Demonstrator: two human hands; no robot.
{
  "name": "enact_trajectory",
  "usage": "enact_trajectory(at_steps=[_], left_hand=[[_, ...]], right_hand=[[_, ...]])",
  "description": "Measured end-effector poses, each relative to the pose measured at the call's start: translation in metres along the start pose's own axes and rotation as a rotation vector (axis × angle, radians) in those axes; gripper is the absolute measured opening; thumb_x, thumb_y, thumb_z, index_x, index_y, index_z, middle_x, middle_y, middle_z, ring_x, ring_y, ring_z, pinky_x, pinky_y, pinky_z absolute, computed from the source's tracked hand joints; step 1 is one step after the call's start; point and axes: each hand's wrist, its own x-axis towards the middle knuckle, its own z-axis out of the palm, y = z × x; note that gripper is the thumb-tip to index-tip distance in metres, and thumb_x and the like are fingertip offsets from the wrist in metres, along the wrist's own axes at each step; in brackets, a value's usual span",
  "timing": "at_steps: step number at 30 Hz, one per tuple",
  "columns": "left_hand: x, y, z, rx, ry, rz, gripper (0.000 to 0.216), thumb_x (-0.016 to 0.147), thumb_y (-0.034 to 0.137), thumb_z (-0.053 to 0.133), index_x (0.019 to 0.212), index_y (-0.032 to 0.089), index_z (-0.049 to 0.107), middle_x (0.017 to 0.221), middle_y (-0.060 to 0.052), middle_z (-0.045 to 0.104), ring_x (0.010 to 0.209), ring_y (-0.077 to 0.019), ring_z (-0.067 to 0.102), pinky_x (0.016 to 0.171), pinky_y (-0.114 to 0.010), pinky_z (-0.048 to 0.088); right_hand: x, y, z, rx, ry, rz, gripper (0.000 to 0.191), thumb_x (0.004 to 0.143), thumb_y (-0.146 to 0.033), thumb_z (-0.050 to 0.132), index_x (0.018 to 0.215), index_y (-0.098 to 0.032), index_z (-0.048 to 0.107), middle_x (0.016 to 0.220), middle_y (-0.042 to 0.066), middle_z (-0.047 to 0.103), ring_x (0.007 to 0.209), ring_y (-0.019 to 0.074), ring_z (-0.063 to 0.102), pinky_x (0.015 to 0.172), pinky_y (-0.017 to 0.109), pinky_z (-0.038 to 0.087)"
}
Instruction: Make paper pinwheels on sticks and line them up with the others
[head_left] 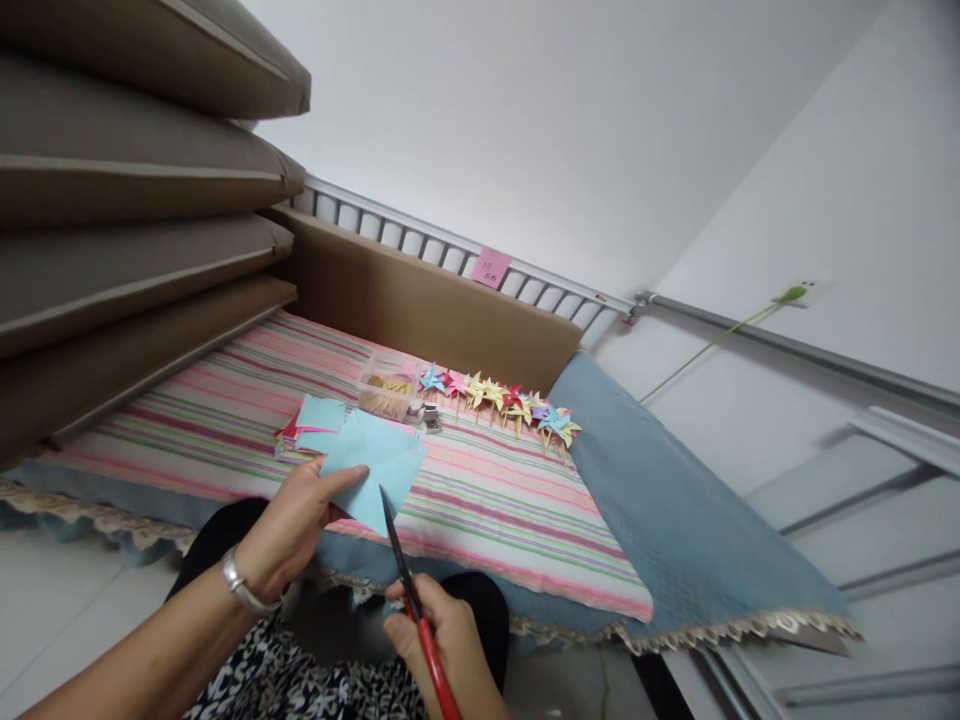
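Note:
My left hand (304, 515) pinches a square of light blue paper (386, 455) by its left side, thumb on top. A slit shows in the sheet's upper edge. In my right hand (446, 635) is a pair of scissors (407, 580) with red handles, the dark blades pointing up and their tip at the paper's lower right part. Just behind the held sheet lies a stack of coloured paper squares (320, 413), blue on top. Farther back a row of small paper pinwheels (491, 393) on sticks lies on the striped cloth (510, 500).
A clear plastic box (390, 385) of thin wooden sticks stands beside small metallic items (430, 415). Grey-brown cushions (142, 180) are piled at left. A cardboard panel (420, 290) runs along the back, under a pink note (491, 268). A green cable (705, 350) hangs at right.

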Motion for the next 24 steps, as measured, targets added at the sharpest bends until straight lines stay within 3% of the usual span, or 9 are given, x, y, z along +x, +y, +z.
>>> enact_trajectory(at_steps=[24], left_hand=[[0.0028, -0.0049, 0.0003, 0.009, 0.000, 0.000, 0.029, 0.065, 0.022, 0.072, 0.091, 0.011, 0.063, 0.073, -0.006, 0.072, 0.058, -0.0174, 0.063, 0.057, -0.028, 0.053]], right_hand=[[0.0013, 0.0007, 0.0030, -0.038, 0.023, 0.030, 0.020, 0.075, -0.032, 0.058, 0.085, -0.015, 0.063, 0.051, -0.007, 0.034, 0.046, 0.0077, 0.028, 0.043, 0.020, 0.024]])
